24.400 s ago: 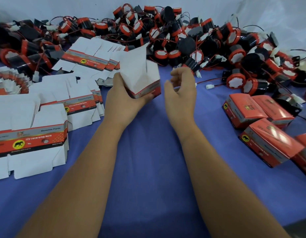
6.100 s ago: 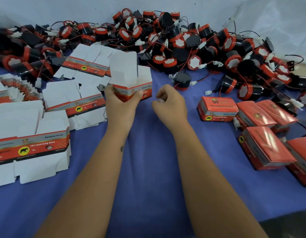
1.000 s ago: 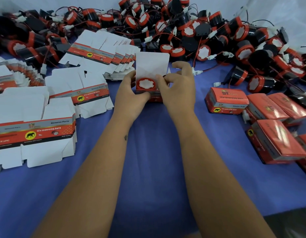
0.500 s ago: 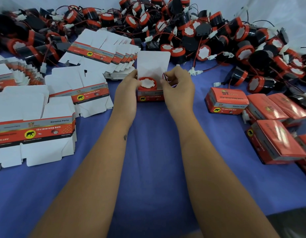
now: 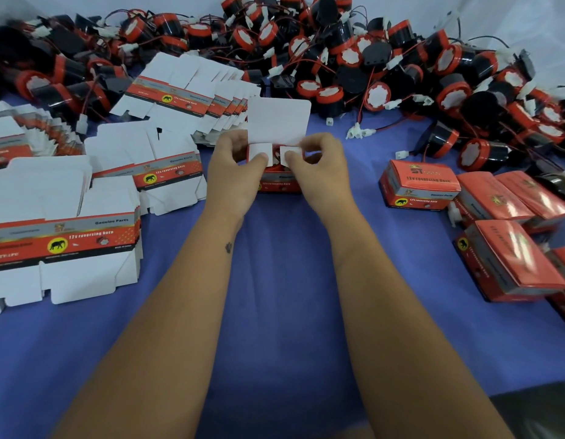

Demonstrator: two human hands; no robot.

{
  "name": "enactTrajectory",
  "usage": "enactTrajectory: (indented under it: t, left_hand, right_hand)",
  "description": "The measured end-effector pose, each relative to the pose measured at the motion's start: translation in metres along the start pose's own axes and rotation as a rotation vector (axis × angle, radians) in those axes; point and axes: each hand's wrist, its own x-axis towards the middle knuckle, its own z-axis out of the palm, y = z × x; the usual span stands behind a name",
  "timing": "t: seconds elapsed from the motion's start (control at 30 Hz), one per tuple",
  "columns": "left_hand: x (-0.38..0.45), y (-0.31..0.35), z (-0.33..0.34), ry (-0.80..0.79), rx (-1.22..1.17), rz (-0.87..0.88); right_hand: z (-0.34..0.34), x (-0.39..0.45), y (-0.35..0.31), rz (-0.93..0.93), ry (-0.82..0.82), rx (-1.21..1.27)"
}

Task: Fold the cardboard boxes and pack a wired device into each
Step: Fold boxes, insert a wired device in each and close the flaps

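Note:
A small red cardboard box (image 5: 279, 183) stands on the blue cloth at the middle, its white lid flap (image 5: 278, 122) upright behind it. My left hand (image 5: 235, 172) grips its left side, the thumb pressing the left white side flap inward. My right hand (image 5: 319, 169) grips the right side, thumb and fingers folding the right flap over the opening. The two flaps nearly meet and hide the device inside the box. A big heap of black and red wired devices (image 5: 338, 58) lies behind.
Stacks of flat unfolded box blanks (image 5: 62, 242) lie at the left, and more fanned blanks (image 5: 186, 96) sit at the back left. Several closed red boxes (image 5: 420, 185) lie at the right. Loose white connectors (image 5: 358, 133) on red wires trail near the box.
The device's red and white face showed in the open box before. Now both thumbs have folded the two side flaps over it, covering it. The lid flap stays upright.

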Motion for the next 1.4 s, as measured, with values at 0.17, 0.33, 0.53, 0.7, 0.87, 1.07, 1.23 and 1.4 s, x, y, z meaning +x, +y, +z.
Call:
enactTrajectory:
  t: [0.17,0.33,0.53,0.7,0.87,1.07,1.23,1.4]
  left_hand:
    - [0.000,-0.001,-0.002,-0.036,-0.012,0.021]
    - [-0.002,0.000,-0.001,-0.020,0.033,0.101]
    - [0.009,0.010,-0.015,-0.084,-0.154,-0.184]
    - [-0.002,0.007,-0.013,-0.170,0.164,-0.009]
    - [-0.003,0.003,-0.015,-0.171,0.349,0.187]
    - [-0.001,0.001,-0.022,-0.263,0.267,0.087]
    - [0.000,0.001,-0.023,-0.256,0.284,0.143]
    - [-0.001,0.002,-0.023,-0.271,0.178,0.137]
  right_hand:
    - [-0.004,0.001,0.000,-0.046,-0.091,0.105]
    - [-0.002,-0.001,0.001,-0.036,-0.061,0.190]
    - [-0.010,0.002,0.002,0.142,-0.103,0.491]
    - [-0.011,0.000,0.008,0.034,-0.156,0.271]
    - [-0.009,-0.002,0.009,-0.070,-0.176,0.165]
    - [-0.020,-0.003,0.011,-0.043,-0.303,0.121]
    - [-0.016,-0.003,0.010,-0.098,-0.226,0.083]
    - [-0.015,-0.002,0.010,-0.125,-0.202,0.077]
